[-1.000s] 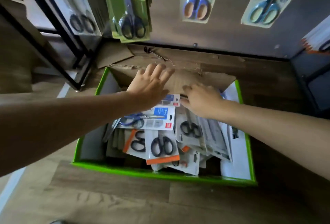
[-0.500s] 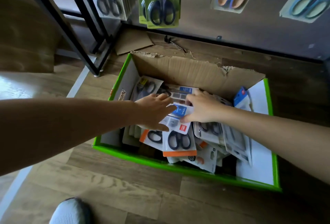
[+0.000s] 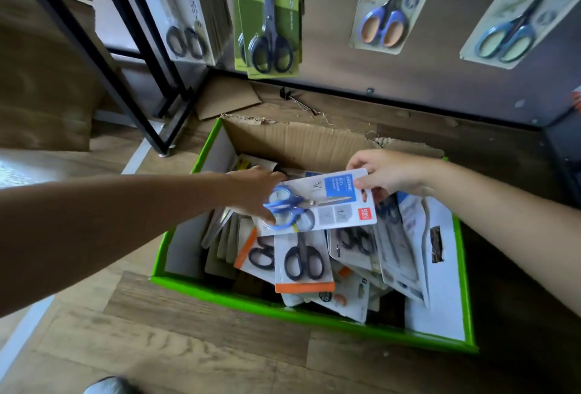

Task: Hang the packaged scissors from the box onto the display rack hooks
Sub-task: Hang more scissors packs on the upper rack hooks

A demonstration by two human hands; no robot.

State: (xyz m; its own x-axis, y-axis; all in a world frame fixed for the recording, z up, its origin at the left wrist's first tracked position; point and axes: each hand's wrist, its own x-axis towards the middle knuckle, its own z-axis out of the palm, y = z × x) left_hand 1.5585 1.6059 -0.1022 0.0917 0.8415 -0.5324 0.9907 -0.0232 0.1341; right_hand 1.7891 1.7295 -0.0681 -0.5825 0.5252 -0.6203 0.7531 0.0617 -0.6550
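A green-edged cardboard box (image 3: 283, 308) on the floor holds several carded scissors. One pack with blue-handled scissors (image 3: 327, 202) is lifted just above the pile, lying flat. My right hand (image 3: 386, 173) pinches its top right corner. My left hand (image 3: 254, 192) grips its left end, thumb under the blue handles. A pack of black scissors with an orange strip (image 3: 303, 263) lies below. The display rack board (image 3: 440, 79) behind the box carries hanging packs: green (image 3: 268, 16), blue-orange (image 3: 385, 7), teal (image 3: 515, 16) and white (image 3: 182, 10).
A black metal rack frame (image 3: 132, 57) stands at the left. A loose hook (image 3: 297, 99) and a cardboard scrap (image 3: 228, 98) lie on the wood floor behind the box. A shoe tip (image 3: 107, 385) shows at the bottom edge.
Both hands have taken hold of the blue-handled pack and raised it off the pile. The view has tilted up slightly toward the rack.
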